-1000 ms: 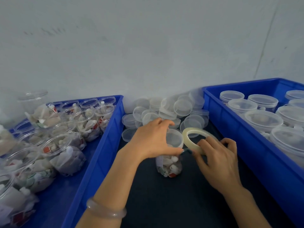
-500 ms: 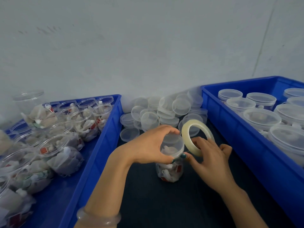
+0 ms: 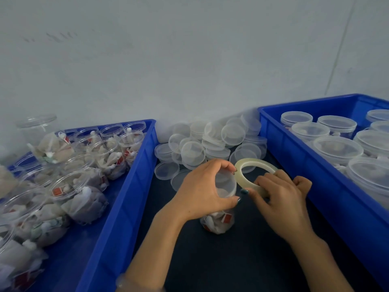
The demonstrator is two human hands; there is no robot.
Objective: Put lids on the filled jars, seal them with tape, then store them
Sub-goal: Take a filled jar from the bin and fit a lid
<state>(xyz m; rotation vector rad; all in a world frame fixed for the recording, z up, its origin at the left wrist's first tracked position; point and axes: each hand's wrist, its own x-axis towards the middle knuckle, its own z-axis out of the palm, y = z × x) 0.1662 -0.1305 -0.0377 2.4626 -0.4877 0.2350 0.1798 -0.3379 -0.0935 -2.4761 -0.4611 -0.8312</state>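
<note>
A clear filled jar [image 3: 219, 223] with a translucent lid [image 3: 226, 184] stands on the dark table between two blue crates. My left hand [image 3: 202, 192] grips the jar's lidded top, thumb and fingers curled round the rim. My right hand [image 3: 277, 199] holds a pale roll of tape [image 3: 246, 165], tilted up, its lower edge against the lid's right side. A loose heap of clear lids [image 3: 208, 142] lies behind the jar by the wall.
The left blue crate [image 3: 126, 186] holds several open jars filled with small packets. The right blue crate [image 3: 305, 165] holds several lidded jars. A grey wall rises close behind. Bare dark table [image 3: 242, 266] lies in front of the jar.
The tape roll has tipped up from lying nearly flat and moved closer to the lid. My left hand has turned a little on the jar's top. The jar stays in place.
</note>
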